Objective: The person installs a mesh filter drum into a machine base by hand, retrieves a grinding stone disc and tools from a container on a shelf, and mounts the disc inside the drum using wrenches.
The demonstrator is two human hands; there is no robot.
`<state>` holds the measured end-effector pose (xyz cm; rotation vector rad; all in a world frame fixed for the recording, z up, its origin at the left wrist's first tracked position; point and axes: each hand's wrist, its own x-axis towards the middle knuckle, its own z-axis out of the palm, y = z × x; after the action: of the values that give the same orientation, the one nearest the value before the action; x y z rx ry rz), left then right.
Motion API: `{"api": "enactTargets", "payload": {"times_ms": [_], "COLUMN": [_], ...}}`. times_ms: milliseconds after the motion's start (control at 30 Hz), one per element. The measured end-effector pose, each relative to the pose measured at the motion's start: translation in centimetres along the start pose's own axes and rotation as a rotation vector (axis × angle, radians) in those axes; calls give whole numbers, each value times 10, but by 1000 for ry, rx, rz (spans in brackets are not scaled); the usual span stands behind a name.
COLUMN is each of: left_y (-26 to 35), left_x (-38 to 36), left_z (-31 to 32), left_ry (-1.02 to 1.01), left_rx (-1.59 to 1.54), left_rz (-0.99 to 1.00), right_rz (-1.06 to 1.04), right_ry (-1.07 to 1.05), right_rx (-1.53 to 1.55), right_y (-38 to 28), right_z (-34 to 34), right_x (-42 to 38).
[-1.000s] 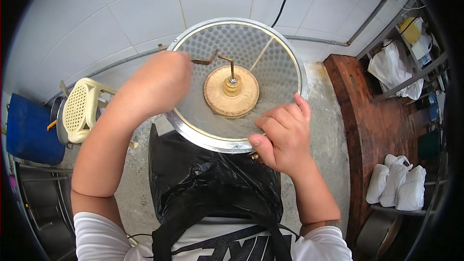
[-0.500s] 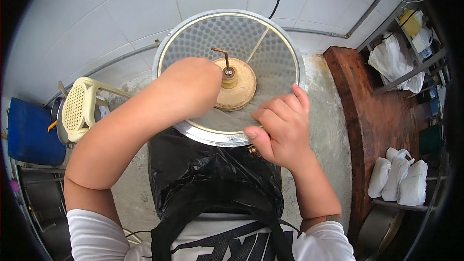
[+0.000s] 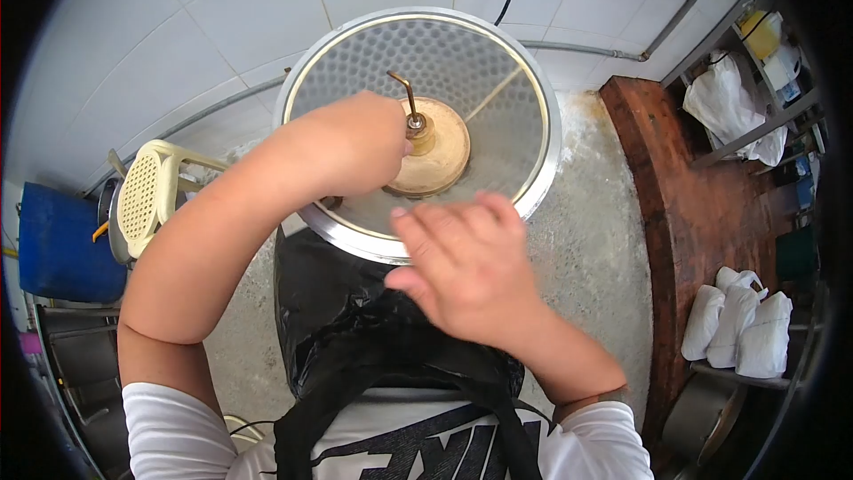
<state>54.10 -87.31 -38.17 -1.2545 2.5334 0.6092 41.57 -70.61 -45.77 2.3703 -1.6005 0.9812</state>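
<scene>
A round metal drum [image 3: 538, 164] with a dimpled inner wall stands in front of me. At its centre is a tan disc [image 3: 444, 169] with a brass-coloured hub and a bent metal rod [image 3: 404, 89] standing up from it. My left hand [image 3: 355, 142] reaches over the drum with its fingers curled against the left side of the hub; what they hold, if anything, is hidden. Over the near rim hovers my right hand [image 3: 471, 267], slightly blurred, fingers spread and nothing in it. Black plastic [image 3: 346, 311] lies below the rim.
At left are a cream plastic stool [image 3: 147, 196] and a blue container [image 3: 67, 240]. A reddish-brown ledge [image 3: 693, 204] runs along the right, with white wrapped bundles [image 3: 737, 324] and a shelf holding plastic bags [image 3: 733, 107]. A pipe runs along the tiled wall.
My right hand has left the right part of the rim, moved left and spread its fingers. My left hand has stayed by the hub. The rod leans a little further left.
</scene>
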Motion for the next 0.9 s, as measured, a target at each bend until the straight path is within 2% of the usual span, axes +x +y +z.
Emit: {"api": "enactTargets", "payload": {"times_ms": [100, 200, 267, 333, 400, 467, 500, 533, 567, 633, 700, 767, 833, 867, 900], "left_y": [7, 2, -7, -16, -23, -31, -35, -36, -34, -23, -16, -16, -21, -22, -23], "left_x": [-1, 5, 9, 10, 9, 7, 5, 4, 1, -13, -24, -22, -4, 5, 15], "left_z": [-5, -2, 2, 4, 7, 10, 12, 14, 13, 4, -6, -6, 3, 5, 7], "left_ry": [-40, -21, 5, 95, 144, 195, 249, 303, 301, 354, 413, 475, 826, 825, 670], "left_rx": [-33, -15, 11, 80, 107, 130, 132, 136, 135, 87, 113, 139, 125, 124, 118], "left_rz": [-18, -24, -24, 29, 65, 98, 133, 169, 171, 70, 67, 62, 362, 362, 373], "right_rz": [-199, -261, -240, -94, -51, -25, -26, -10, 8, 42, 116, 105, 94, 89, 83], "right_ry": [-16, 0, 16, -24, -103, -43, -48, 44, 139, 165, 200, 189, 177, 169, 162], "right_rx": [-4, -69, -88, 36, 82, 46, 47, -5, -56, -37, 54, 45, 39, 25, 11], "right_y": [-13, -21, -23, -20, 8, 58, 66, 71, 75, 61, 64, 67, 66, 64, 63], "right_z": [13, 24, 23, 16, -4, -20, -19, -19, -17, -4, 2, 1, 0, -1, -1], "right_x": [3, 5, 4, 1, -5, -15, -14, -14, -15, -15, -16, -15, -16, -16, -15]}}
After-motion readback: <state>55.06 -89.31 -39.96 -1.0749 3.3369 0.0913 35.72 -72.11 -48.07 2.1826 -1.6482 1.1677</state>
